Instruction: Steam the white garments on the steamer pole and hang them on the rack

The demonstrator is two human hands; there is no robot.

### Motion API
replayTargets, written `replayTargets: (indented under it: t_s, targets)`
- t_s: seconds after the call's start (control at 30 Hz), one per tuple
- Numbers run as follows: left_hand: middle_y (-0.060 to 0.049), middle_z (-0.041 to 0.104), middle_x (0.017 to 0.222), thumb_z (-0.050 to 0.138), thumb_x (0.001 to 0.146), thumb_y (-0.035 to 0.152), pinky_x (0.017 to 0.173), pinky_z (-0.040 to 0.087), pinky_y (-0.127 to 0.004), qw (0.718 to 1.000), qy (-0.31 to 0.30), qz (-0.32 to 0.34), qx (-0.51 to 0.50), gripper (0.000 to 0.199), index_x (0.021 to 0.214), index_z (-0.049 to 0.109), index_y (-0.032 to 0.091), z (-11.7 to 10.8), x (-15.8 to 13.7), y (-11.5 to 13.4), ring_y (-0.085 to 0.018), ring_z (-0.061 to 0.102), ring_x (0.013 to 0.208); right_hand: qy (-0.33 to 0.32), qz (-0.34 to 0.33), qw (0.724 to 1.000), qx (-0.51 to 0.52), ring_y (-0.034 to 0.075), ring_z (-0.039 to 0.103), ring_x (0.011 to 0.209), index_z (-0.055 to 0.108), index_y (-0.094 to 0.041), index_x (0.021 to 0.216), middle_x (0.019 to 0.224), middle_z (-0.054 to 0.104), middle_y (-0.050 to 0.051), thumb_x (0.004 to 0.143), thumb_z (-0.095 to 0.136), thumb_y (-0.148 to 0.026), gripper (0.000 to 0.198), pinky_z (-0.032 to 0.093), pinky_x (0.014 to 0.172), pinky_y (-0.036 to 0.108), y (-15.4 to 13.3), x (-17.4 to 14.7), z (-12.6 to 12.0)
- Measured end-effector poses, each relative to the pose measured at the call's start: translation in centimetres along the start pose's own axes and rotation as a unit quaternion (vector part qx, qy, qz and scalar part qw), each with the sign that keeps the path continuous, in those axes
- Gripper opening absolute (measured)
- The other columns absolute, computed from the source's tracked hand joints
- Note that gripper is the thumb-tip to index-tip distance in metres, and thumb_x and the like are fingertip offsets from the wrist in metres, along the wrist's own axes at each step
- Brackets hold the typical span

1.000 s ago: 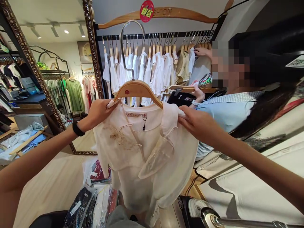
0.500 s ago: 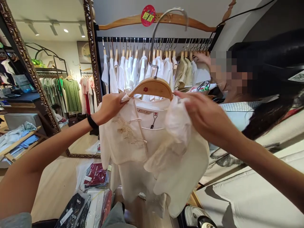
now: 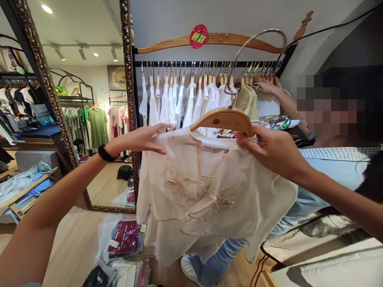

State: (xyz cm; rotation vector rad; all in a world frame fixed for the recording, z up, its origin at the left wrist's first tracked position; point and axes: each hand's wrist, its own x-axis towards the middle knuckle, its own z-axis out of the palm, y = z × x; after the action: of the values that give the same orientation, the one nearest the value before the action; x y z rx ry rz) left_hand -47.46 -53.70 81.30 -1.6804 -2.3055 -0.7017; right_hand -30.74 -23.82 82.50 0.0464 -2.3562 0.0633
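A cream blouse (image 3: 206, 199) with embroidery and knotted loop fastenings hangs from a wooden hanger (image 3: 223, 117) in front of me. My right hand (image 3: 269, 147) grips the blouse's shoulder together with the hanger's right end. At the other shoulder, my left hand (image 3: 143, 139) has its fingers stretched out and apart, beside or lightly against the cloth. The hanger tilts, its metal hook free in the air above. Both front panels of the blouse fall over the neckline, partly covering the label inside.
Behind the blouse stands a clothes rack (image 3: 167, 63) full of pale garments. A co-worker's hand (image 3: 267, 87) touches garments at its right end. A mirror (image 3: 127, 99) with a carved frame leans at left. Bagged garments (image 3: 125, 239) lie on the floor.
The hanger and blouse have shifted right and tilted. My left hand has let go of its shoulder and opened. The right front panel, bunched up before, now hangs down showing its embroidery.
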Motion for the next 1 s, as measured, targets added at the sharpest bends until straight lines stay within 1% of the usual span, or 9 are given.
replayTargets:
  t_s: [0.17, 0.33, 0.47, 0.57, 0.63, 0.73, 0.83, 0.93, 1.0]
  targets:
    - [-0.007, 0.070, 0.083, 0.062, 0.080, 0.048, 0.057, 0.043, -0.024, 0.989, -0.086, -0.097, -0.069, 0.038, 0.094, 0.069, 0.014, -0.4, -1.5, -5.4, -0.014, 0.061, 0.064, 0.010, 0.017, 1.000, 0.017, 0.018, 0.054, 0.056, 0.060, -0.018, 0.081, 0.070, 0.063, 0.008, 0.083, 0.041, -0.067, 0.052, 0.036, 0.055, 0.028, 1.2, -0.1, 0.2]
    - [-0.007, 0.070, 0.082, 0.059, 0.083, 0.040, 0.065, 0.045, -0.026, 0.995, -0.027, -0.098, 0.024, 0.028, 0.088, 0.071, 0.015, -2.0, -1.5, -8.0, -0.014, 0.060, 0.070, 0.020, 0.029, 0.999, -0.008, 0.020, 0.054, 0.055, 0.062, -0.019, 0.082, 0.073, 0.067, 0.010, 0.082, 0.044, -0.064, 0.048, 0.038, 0.057, 0.031, 1.5, -0.4, 1.2]
    - [-0.009, 0.069, 0.101, 0.048, 0.090, 0.048, 0.072, 0.046, -0.027, 0.998, 0.044, -0.040, -0.014, 0.042, 0.111, 0.067, 0.017, -1.7, 1.2, -6.5, -0.015, 0.060, 0.081, 0.018, 0.008, 1.000, -0.013, 0.026, 0.062, 0.071, 0.060, -0.022, 0.080, 0.086, 0.071, 0.011, 0.081, 0.047, -0.055, 0.035, 0.042, 0.066, 0.035, 0.9, -0.6, 2.5]
    - [-0.007, 0.068, 0.090, 0.045, 0.091, 0.055, 0.064, 0.044, -0.025, 0.992, -0.045, 0.035, -0.116, 0.047, 0.099, 0.070, 0.017, 0.8, 3.6, -5.0, -0.013, 0.058, 0.073, 0.012, 0.014, 0.999, -0.027, 0.028, 0.065, 0.074, 0.057, -0.023, 0.078, 0.080, 0.070, 0.009, 0.082, 0.046, -0.049, 0.028, 0.042, 0.072, 0.037, 0.2, -0.7, 3.2]
    - [-0.005, 0.065, 0.074, 0.051, 0.087, 0.059, 0.055, 0.039, -0.024, 0.983, -0.074, 0.039, -0.165, 0.048, 0.088, 0.071, 0.015, 2.4, 4.4, -4.4, -0.012, 0.054, 0.062, 0.007, 0.020, 0.999, -0.033, 0.028, 0.065, 0.074, 0.055, -0.023, 0.078, 0.076, 0.069, 0.009, 0.082, 0.045, -0.045, 0.024, 0.041, 0.071, 0.037, -0.1, -1.0, 3.5]
    - [-0.004, 0.063, 0.068, 0.053, 0.085, 0.060, 0.053, 0.036, -0.024, 0.976, 0.017, 0.007, -0.218, 0.051, 0.085, 0.071, 0.012, 3.3, 4.6, -4.0, -0.011, 0.052, 0.059, -0.015, 0.029, 0.999, -0.030, 0.027, 0.063, 0.070, 0.049, -0.023, 0.075, 0.073, 0.066, 0.008, 0.083, 0.046, -0.044, 0.023, 0.040, 0.068, 0.034, -0.2, -1.7, 3.6]
    - [-0.008, 0.069, 0.086, 0.052, 0.085, 0.062, 0.065, 0.043, -0.026, 0.971, 0.063, 0.034, -0.226, 0.053, 0.095, 0.072, 0.013, 2.3, 4.5, -3.3, -0.015, 0.059, 0.076, -0.033, 0.047, 0.998, -0.022, 0.025, 0.061, 0.068, 0.048, -0.023, 0.077, 0.076, 0.066, 0.009, 0.085, 0.046, -0.043, 0.022, 0.039, 0.067, 0.033, -0.2, -2.3, 3.8]
    - [-0.009, 0.069, 0.098, 0.051, 0.086, 0.061, 0.072, 0.044, -0.026, 0.979, -0.005, 0.075, -0.191, 0.053, 0.105, 0.069, 0.016, 2.1, 5.0, -2.4, -0.016, 0.061, 0.086, -0.034, 0.051, 0.998, -0.010, 0.025, 0.060, 0.071, 0.048, -0.022, 0.080, 0.079, 0.066, 0.010, 0.086, 0.044, -0.040, 0.020, 0.040, 0.067, 0.033, -0.2, -2.5, 4.1]
    - [-0.007, 0.068, 0.089, 0.054, 0.085, 0.060, 0.066, 0.041, -0.024, 0.980, -0.081, 0.095, -0.155, 0.049, 0.100, 0.069, 0.016, 3.2, 5.5, -2.0, -0.015, 0.059, 0.077, -0.038, 0.052, 0.998, -0.002, 0.024, 0.060, 0.074, 0.048, -0.022, 0.081, 0.080, 0.066, 0.011, 0.087, 0.043, -0.041, 0.021, 0.040, 0.068, 0.033, 0.1, -2.4, 4.3]
